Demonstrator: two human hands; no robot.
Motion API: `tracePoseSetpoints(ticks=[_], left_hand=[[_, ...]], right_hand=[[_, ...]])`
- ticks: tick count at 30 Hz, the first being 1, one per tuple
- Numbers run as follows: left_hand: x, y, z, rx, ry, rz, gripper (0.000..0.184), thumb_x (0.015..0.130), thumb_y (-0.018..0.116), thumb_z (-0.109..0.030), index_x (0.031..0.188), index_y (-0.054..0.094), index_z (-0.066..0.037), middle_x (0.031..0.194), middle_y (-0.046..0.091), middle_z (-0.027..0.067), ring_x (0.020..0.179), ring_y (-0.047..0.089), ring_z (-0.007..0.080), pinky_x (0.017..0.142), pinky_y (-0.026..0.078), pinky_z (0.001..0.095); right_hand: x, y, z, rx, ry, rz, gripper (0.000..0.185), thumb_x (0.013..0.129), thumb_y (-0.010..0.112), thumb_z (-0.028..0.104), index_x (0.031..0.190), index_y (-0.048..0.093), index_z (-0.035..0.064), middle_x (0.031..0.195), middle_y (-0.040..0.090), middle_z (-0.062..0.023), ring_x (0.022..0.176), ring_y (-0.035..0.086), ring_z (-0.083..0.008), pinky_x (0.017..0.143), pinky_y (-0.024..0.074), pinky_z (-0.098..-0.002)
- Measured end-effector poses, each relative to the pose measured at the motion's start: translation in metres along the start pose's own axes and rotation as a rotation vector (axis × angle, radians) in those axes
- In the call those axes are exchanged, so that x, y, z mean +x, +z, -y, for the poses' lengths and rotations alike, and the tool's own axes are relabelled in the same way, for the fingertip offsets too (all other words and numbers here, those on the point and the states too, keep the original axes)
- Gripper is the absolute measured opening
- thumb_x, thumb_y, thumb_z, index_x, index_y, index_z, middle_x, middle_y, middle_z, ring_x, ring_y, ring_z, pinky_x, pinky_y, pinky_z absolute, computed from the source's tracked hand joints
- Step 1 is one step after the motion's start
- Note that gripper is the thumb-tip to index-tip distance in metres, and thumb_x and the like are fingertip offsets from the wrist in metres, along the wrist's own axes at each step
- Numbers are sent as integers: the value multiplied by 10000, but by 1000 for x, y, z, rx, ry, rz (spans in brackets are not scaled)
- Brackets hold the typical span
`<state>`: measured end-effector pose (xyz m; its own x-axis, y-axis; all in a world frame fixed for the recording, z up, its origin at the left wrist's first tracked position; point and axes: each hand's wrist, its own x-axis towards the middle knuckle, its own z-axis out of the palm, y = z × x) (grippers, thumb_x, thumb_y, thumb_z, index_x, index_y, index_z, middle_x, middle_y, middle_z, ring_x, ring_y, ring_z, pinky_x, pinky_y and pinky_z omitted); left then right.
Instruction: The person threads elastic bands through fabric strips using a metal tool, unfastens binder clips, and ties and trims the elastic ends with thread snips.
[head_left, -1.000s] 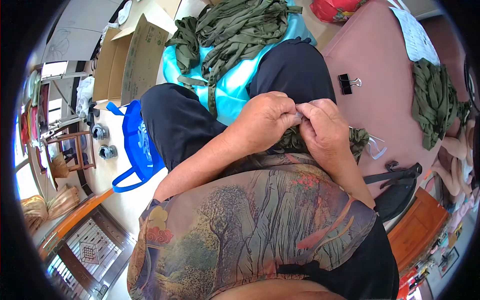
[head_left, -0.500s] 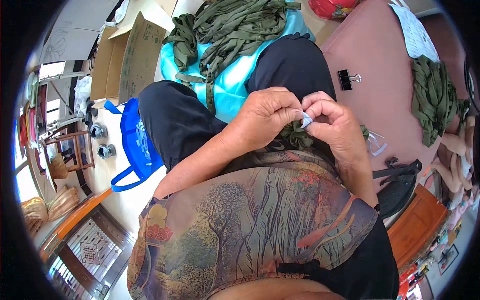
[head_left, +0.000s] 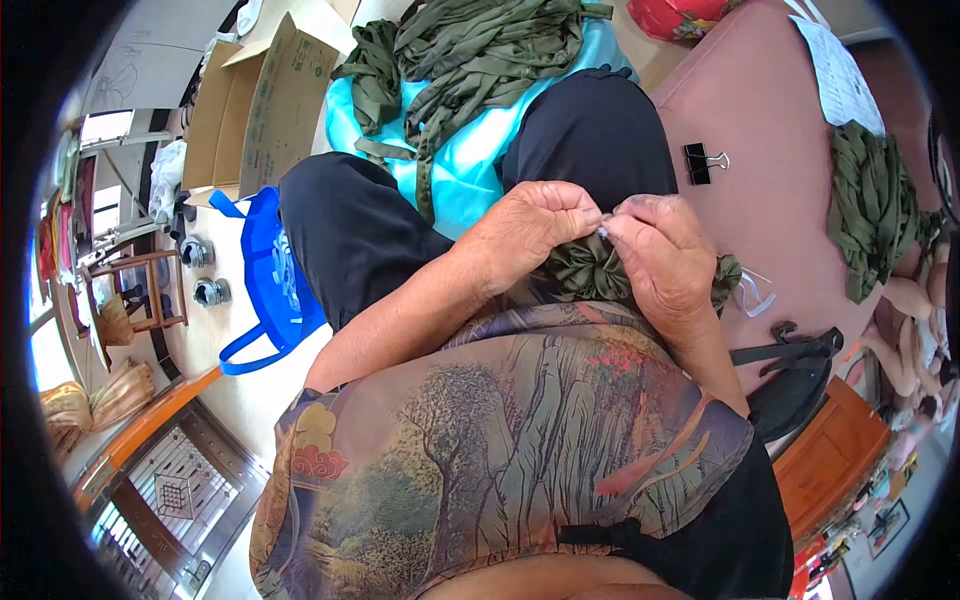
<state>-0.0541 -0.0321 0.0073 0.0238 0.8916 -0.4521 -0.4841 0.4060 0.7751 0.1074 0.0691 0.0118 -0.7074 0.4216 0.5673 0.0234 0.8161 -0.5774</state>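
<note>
My left hand [head_left: 540,228] and my right hand [head_left: 662,250] meet fingertip to fingertip above my lap. Both are pinched on a small whitish piece [head_left: 602,232], mostly hidden by the fingers. Just under them a gathered dark green fabric bundle [head_left: 590,272] lies on my lap, and part of it shows to the right of my right hand. Beyond my knees, a heap of dark green fabric strips [head_left: 490,50] rests on shiny turquoise cloth [head_left: 455,190]. On the pink surface to the right are a black binder clip [head_left: 698,164] and another green fabric bundle [head_left: 868,210].
An open cardboard box [head_left: 275,115] and a blue bag [head_left: 265,290] stand at the left. White-framed glasses or a similar thin item [head_left: 755,295] lies right of my hand, near a black strapped bag [head_left: 790,385]. A printed sheet [head_left: 838,75] is at upper right.
My fingertips drew apart, showing the whitish piece, then came together again with it mostly covered. More of the green bundle under my hands now shows.
</note>
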Motion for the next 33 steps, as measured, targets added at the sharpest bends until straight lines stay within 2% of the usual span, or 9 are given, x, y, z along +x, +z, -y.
tracePoseSetpoints(ticks=[3,6,9,12,18,23,24,27,33], left_hand=[[0,0,1,24,12,5,219,942,621,-273,873,645,-66,782,586,-52,720,495,30,657,420,208],[1,-1,8,40,58,10,228,952,607,-273,860,633,-66,779,585,-53,725,486,29,658,412,214],[-1,3,8,44,92,-65,196,972,559,-163,832,610,-37,747,552,-57,694,458,24,627,405,205],[0,-2,16,190,178,-114,229,980,560,-236,853,612,-53,800,618,-13,736,523,49,690,439,215],[-1,-1,16,96,257,-253,233,1000,509,-208,864,592,-39,886,691,81,788,624,100,741,507,248],[-2,-3,8,-111,190,-310,224,997,515,-200,870,604,-38,899,695,85,778,626,98,717,515,254],[-2,-3,9,-129,172,-312,223,996,519,-199,867,605,-39,904,695,85,782,627,97,714,517,255],[2,0,14,104,277,-196,221,987,536,-207,860,602,-39,927,699,97,793,632,103,701,523,258],[1,1,11,-27,288,-175,191,971,563,-194,877,588,-29,942,692,115,794,635,107,730,531,264]], right_hand=[[1,-2,0,120,121,53,169,723,738,-12,860,652,37,932,643,-96,859,629,-239,726,516,-318],[-6,-3,0,550,371,55,133,763,712,-9,863,644,45,983,651,-86,929,604,-208,788,496,-315],[-11,-8,0,717,400,60,98,800,695,23,868,626,38,1003,657,-83,942,589,-188,809,483,-306],[-21,-12,-4,817,397,78,97,824,687,58,872,611,24,1024,655,-103,924,585,-193,817,485,-312],[-21,-22,5,867,446,90,85,860,661,63,858,589,16,900,633,-80,860,594,-185,787,496,-296],[-25,-29,3,894,465,231,79,871,647,49,863,579,10,870,615,-79,798,600,-152,741,501,-270],[-26,-30,3,907,469,269,75,874,643,43,866,578,9,875,615,-83,790,600,-145,735,501,-265],[-25,-21,2,976,570,202,62,884,624,22,879,567,0,882,606,-80,780,589,-128,724,502,-254],[-26,-10,0,1005,636,198,41,898,597,1,894,559,-13,887,601,-75,760,585,-118,709,506,-251]])
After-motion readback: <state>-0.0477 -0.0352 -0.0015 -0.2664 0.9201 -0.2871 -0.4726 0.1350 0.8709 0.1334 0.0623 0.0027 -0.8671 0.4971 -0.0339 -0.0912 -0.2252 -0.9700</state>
